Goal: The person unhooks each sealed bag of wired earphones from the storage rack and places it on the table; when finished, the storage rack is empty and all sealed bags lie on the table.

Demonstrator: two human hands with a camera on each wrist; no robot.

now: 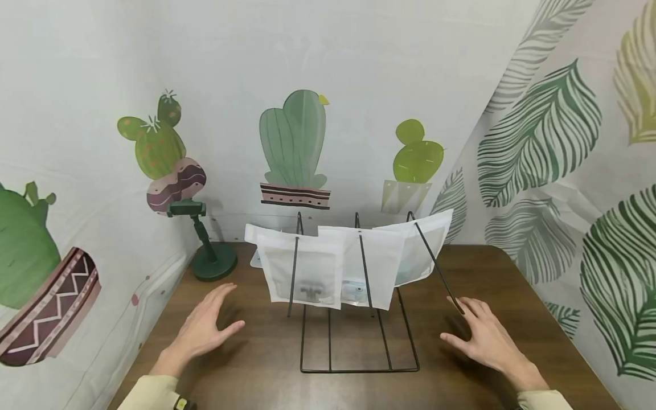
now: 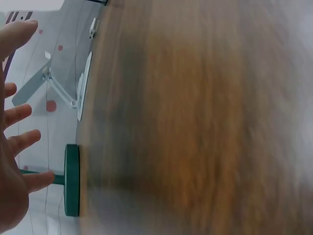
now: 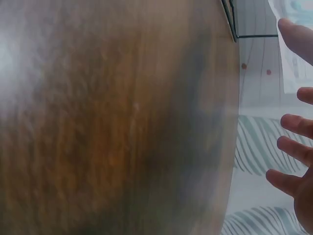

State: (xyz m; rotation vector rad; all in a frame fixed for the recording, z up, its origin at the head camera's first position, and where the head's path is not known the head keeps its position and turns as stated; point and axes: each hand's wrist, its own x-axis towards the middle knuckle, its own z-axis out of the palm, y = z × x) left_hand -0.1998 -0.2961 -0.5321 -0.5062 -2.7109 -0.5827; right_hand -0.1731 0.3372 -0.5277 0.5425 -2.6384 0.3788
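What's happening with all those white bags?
A person's left hand and right hand are on either side of a black wire rack, and neither holds anything. The white bags hang from the rack's three prongs. A green stand is on the wooden table, beyond the left hand.

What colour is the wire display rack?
The wire display rack is black, clearest in the head view.
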